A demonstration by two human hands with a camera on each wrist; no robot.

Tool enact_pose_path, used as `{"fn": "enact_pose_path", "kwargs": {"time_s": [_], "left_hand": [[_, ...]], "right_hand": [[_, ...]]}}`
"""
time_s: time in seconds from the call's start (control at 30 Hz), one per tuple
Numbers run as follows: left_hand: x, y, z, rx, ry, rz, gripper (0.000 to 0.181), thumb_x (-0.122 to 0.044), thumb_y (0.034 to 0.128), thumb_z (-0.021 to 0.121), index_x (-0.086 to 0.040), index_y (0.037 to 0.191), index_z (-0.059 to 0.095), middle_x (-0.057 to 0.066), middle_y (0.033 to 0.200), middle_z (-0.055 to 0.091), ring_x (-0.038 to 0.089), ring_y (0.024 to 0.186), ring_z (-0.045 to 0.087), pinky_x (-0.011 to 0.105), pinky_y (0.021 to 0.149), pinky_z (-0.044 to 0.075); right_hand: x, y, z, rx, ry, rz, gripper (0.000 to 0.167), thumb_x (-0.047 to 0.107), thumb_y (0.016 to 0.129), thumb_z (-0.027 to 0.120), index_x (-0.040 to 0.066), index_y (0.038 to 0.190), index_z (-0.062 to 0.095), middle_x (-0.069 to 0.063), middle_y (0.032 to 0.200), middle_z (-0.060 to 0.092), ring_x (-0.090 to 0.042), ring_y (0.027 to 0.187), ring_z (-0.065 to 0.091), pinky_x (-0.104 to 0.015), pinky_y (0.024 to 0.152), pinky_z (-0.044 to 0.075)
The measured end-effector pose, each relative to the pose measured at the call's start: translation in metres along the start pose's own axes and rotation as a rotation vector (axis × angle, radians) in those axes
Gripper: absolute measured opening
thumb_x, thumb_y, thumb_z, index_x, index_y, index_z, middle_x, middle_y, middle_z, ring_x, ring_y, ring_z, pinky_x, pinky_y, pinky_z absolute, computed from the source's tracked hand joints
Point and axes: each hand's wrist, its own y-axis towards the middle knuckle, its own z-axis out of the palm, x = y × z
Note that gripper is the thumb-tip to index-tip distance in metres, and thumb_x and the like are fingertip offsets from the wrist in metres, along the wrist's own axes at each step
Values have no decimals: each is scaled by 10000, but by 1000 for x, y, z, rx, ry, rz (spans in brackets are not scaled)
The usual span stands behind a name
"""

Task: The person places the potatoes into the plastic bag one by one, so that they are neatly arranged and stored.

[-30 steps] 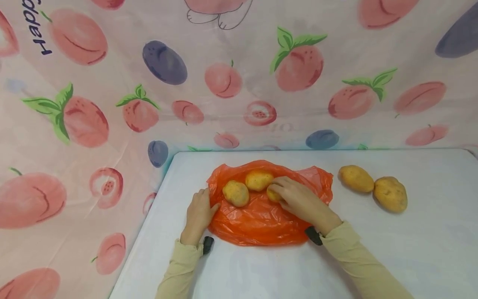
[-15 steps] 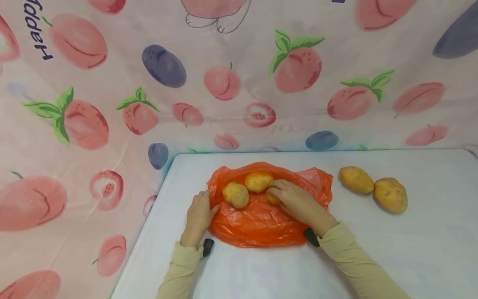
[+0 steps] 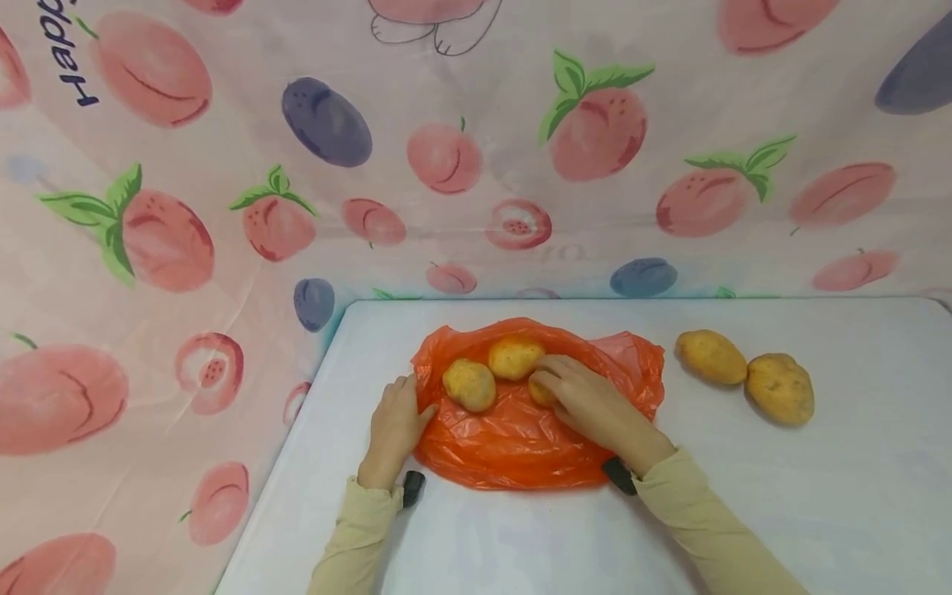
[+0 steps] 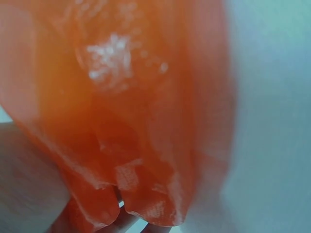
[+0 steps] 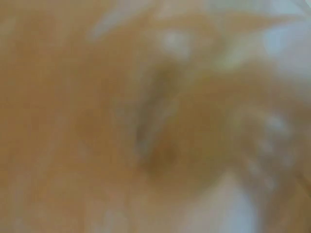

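An orange-red plastic bag (image 3: 513, 446) lies spread on the table, with two potatoes, a rounder one (image 3: 469, 385) and one behind it (image 3: 516, 358), resting on it. My left hand (image 3: 396, 421) holds the bag's left edge, thumb over the plastic; in the left wrist view its fingertips (image 4: 127, 218) show just below the bag's edge. With curled fingers my right hand (image 3: 587, 401) grips a third potato (image 3: 541, 392) low over the bag, the hand covering much of it. The right wrist view is badly blurred.
Two more potatoes, an oval one (image 3: 711, 357) and a larger one (image 3: 779, 388), touch each other on the white table (image 3: 840, 496) right of the bag. A fruit-patterned cloth (image 3: 476, 165) hangs behind the table and along its left side.
The right hand has shifted very slightly left with its potato. The left hand, the bag and the other potatoes stay put; the head view has tilted a little.
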Motion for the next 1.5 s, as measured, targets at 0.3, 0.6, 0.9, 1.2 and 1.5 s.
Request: {"fn": "enact_pose_path", "kwargs": {"time_s": [0.3, 0.6, 0.9, 1.2, 1.5], "left_hand": [[-3, 1, -2, -3, 7, 6, 564, -213, 883, 760, 21, 1337, 519, 170, 1190, 590, 323, 1046, 515, 463, 921, 516], [-5, 1, -1, -3, 4, -6, 569, -216, 892, 751, 21, 1350, 512, 168, 1205, 585, 322, 1059, 514, 468, 940, 512], [-5, 3, 1, 6, -17, -12, 577, -203, 898, 742, 21, 1370, 498, 167, 1227, 581, 318, 1071, 506, 469, 954, 502], [-5, 4, 0, 10, -12, -25, 590, -199, 894, 746, 24, 1377, 491, 182, 1250, 572, 340, 1106, 507, 486, 948, 498], [-4, 0, -1, 6, -48, -65, 611, -200, 897, 743, 3, 1407, 476, 201, 1323, 561, 364, 1188, 517, 546, 1002, 470]], "right_hand": [[0, -13, -13, -11, -14, 15, 506, 38, 827, 778, 41, 1303, 607, -120, 1369, 557, -290, 1303, 498, -455, 1050, 465], [-7, -23, -26, -53, -51, -6, 476, 20, 809, 788, 13, 1253, 620, -148, 1297, 585, -314, 1242, 534, -469, 1027, 481], [-15, -38, -35, -69, -70, 14, 465, 20, 796, 801, 16, 1229, 630, -127, 1286, 585, -309, 1242, 538, -460, 970, 521], [-27, -52, -43, -107, -79, 14, 521, -5, 769, 807, 2, 1252, 613, -150, 1293, 580, -305, 1201, 551, -448, 906, 552], [-39, -61, -52, -157, -99, 32, 493, 2, 772, 806, -18, 1230, 626, -167, 1236, 613, -348, 1182, 561, -540, 955, 505]]}}
